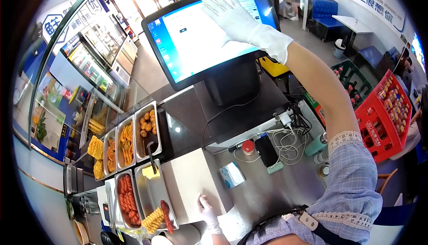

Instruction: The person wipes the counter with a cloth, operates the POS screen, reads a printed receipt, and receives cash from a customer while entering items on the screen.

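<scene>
My right hand [234, 19], in a white glove, reaches up to the touchscreen monitor [191, 51] with its fingers spread and nothing held. It covers the screen's upper part; whether the fingertips press the glass I cannot tell. Low in the view, my gloved left hand [207, 211] rests at the edge of a white board or box [187, 173], fingers extended and holding nothing visible. Left of it stands a metal tray [149, 189] with a yellow block, a black-handled utensil [153, 155], a spiral-cut snack [153, 220] and a dark red sausage-like piece [167, 216].
Metal trays hold red sausages [128, 198], brown balls [148, 123] and orange pieces [126, 144]. A phone [266, 151], cables [292, 142], a red-lidded jar [248, 147] and a green bottle [315, 144] are on the counter. A red bottle crate [383, 120] stands right; glass screens the left.
</scene>
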The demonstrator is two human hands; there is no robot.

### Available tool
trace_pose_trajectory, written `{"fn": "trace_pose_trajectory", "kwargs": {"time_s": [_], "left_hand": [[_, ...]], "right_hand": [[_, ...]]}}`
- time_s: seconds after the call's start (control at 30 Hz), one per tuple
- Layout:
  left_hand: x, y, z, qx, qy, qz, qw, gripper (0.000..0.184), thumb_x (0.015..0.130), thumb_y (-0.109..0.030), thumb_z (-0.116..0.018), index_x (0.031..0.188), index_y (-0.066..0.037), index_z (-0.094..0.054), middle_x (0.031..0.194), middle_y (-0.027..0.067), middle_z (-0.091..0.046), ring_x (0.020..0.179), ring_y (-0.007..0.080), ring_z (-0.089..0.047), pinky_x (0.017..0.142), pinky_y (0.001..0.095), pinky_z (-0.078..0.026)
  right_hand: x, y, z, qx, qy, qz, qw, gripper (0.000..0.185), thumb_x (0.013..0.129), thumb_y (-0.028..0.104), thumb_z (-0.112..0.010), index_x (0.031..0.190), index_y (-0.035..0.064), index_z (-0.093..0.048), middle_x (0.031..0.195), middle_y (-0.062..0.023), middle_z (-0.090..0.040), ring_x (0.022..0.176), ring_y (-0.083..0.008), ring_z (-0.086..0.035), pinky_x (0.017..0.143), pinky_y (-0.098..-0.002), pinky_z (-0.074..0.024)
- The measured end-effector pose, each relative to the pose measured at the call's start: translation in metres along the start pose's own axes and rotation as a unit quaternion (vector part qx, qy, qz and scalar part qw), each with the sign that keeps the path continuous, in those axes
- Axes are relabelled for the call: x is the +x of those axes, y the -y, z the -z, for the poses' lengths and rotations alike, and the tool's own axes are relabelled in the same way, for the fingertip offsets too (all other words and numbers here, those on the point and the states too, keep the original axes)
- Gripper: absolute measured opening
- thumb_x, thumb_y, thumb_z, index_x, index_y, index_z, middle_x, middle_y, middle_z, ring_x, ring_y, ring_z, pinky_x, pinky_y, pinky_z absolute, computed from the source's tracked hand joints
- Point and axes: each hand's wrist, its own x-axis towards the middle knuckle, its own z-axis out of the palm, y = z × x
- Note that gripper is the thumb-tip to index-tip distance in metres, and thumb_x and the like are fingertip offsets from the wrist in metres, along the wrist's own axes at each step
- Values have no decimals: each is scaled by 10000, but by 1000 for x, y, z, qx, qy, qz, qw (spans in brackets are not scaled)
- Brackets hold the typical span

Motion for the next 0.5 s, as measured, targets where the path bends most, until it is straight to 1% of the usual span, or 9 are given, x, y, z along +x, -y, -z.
{"fn": "trace_pose_trajectory", "kwargs": {"time_s": [0.07, 0.1, 0.17, 0.23, 0.27, 0.33, 0.47, 0.5], "left_hand": [[2, 1, -1, 12, 2, -9, 1000, 194, 983, -93, -512, 1107, -9, -636, 827, 28, -649, 672, 73, -537, 612, 208, -454], [1, 3, -1, 6, 0, -3, 1000, 192, 984, -95, -512, 1104, -9, -636, 826, 25, -646, 676, 73, -537, 614, 207, -453], [1, 8, 0, 0, 2, 2, 1000, 191, 985, -96, -513, 1101, -8, -635, 825, 23, -642, 681, 72, -538, 616, 207, -453], [2, 10, 2, 4, 12, 21, 1000, 209, 980, -95, -519, 1133, -3, -625, 857, 38, -649, 733, 102, -563, 668, 242, -470], [2, 11, 1, 4, 12, 20, 1000, 209, 980, -95, -519, 1133, -3, -625, 857, 38, -649, 733, 102, -563, 668, 242, -470], [1, 10, -2, -17, -3, 8, 1000, 192, 990, -104, -513, 1105, -7, -632, 827, 10, -628, 685, 65, -526, 616, 202, -447], [0, 5, -2, -22, 2, 2, 1000, 196, 993, -104, -509, 1114, -6, -629, 826, 9, -625, 680, 60, -514, 608, 198, -440], [0, 5, -1, -24, 6, 15, 1000, 202, 990, -102, -511, 1124, -7, -627, 834, 23, -633, 702, 79, -536, 638, 215, -452]], "right_hand": [[9, -4, -2, -13, -36, -13, 999, 1299, 534, 672, -780, 1511, 62, -179, 1540, -144, -256, 1444, -313, -197, 1161, -552, -136], [15, -7, -4, -15, -34, -15, 999, 1299, 534, 672, -780, 1511, 62, -179, 1540, -144, -256, 1444, -313, -197, 1161, -552, -136], [28, -16, -7, -24, -35, -20, 999, 1225, 570, 635, -767, 1497, 63, -206, 1516, -146, -282, 1423, -315, -224, 1152, -542, -155], [41, -25, -10, -25, -37, -27, 999, 1151, 606, 598, -753, 1483, 64, -233, 1492, -149, -308, 1402, -317, -251, 1144, -533, -174], [47, -29, -11, -24, -38, -30, 999, 1114, 624, 579, -747, 1476, 64, -247, 1480, -150, -320, 1392, -318, -264, 1139, -528, -184], [56, -36, -13, -19, -44, -35, 998, 1040, 661, 541, -734, 1462, 65, -274, 1456, -152, -346, 1371, -320, -291, 1131, -518, -203], [58, -47, -14, -3, -87, -39, 995, 892, 733, 467, -707, 1435, 67, -328, 1408, -157, -397, 1330, -324, -345, 1114, -499, -241], [54, -50, -12, 6, -110, -40, 993, 855, 751, 448, -700, 1428, 67, -341, 1396, -159, -410, 1320, -325, -358, 1109, -495, -250]]}}
